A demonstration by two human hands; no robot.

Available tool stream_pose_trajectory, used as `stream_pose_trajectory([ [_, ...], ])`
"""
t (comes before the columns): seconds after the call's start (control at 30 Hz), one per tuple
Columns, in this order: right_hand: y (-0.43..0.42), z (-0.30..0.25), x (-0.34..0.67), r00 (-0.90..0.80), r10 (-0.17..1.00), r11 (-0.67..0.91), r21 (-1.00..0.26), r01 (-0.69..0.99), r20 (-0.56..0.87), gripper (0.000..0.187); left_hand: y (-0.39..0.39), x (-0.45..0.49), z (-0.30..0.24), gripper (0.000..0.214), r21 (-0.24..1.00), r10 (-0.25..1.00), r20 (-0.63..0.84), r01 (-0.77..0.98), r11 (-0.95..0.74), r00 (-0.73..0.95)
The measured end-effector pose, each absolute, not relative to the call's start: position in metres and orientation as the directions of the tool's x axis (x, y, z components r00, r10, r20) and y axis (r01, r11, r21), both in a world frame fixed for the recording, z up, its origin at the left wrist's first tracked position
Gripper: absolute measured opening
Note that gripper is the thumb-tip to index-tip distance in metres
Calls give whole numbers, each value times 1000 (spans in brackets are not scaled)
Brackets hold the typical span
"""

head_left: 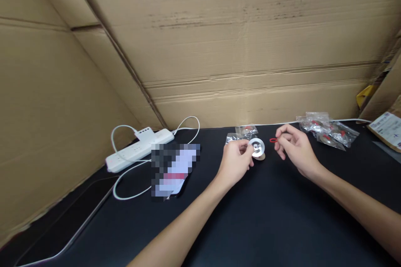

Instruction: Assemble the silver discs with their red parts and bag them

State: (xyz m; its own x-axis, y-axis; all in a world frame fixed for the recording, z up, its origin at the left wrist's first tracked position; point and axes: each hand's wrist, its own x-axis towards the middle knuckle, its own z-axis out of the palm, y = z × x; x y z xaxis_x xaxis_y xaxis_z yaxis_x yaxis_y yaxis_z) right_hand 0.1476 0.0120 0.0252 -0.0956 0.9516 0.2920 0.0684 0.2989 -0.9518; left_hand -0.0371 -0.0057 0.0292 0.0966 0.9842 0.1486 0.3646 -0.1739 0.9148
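Note:
My left hand pinches a round, shiny metal disc by its left edge, raised over the black table. A tan round piece shows just below the disc; whether it is joined to it I cannot tell. To the right, my right hand has thumb and forefinger closed on a small red loop, which sticks out toward the disc without touching it. Behind my left hand lie clear plastic packets with red and metallic pieces inside, partly hidden by the fingers.
Several clear packets with red parts lie back right, near a labelled package. At left are a white power strip with a looping cable and a pixelated phone-like item. Cardboard walls stand behind the black table.

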Motion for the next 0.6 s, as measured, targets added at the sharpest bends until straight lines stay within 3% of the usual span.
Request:
stream_pose_trajectory([
  [0.17, 23, 15, 154, -198, 944, 304, -926, 223, 262, 18, -6, -36, 26, 25, 949, 974, 157, 247, -194, 162],
  [0.33, 16, 16, 146, -388, 902, 293, -929, 224, 191, 27, -1, -34, 17, 32, 952, 953, 173, 205, -227, 249],
  [0.43, 19, 18, 150, -377, 898, 355, -882, 310, 229, 28, -3, -37, 30, 29, 939, 935, 173, 234, -252, 311],
  [0.5, 27, 17, 160, -310, 907, 404, -801, 442, 287, 29, -14, -46, 52, 22, 867, 930, 254, 363, -341, 267],
  [0.6, 40, 13, 178, -294, 879, 459, -503, 732, 375, 24, -48, -69, 92, 19, 740, 873, 455, 471, -480, 175],
])
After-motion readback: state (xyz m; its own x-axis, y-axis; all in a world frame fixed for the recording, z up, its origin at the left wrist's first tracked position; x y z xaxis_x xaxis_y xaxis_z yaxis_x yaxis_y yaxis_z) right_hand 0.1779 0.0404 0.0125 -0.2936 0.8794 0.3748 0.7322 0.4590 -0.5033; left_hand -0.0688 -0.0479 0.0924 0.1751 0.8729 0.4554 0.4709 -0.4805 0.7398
